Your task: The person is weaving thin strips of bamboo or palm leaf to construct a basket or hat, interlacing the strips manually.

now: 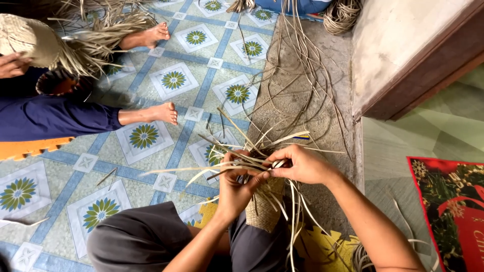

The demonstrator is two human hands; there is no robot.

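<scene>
A small half-woven straw basket (264,207) stands between my knees, with loose pale strips (201,170) fanning out from its rim to the left and upward. My left hand (236,187) grips the rim and pinches a few strips. My right hand (301,164) is closed on other strips at the top of the rim, just right of the left hand. The two hands nearly touch above the basket's opening.
Another person sits at the left with bare feet (160,113) on the patterned floor mat (174,80), a hand (12,64) on a second straw piece (30,38). Long loose reeds (302,75) trail over a concrete strip. A coiled bundle (342,15) lies by the wall; a red cloth (454,206) at the right.
</scene>
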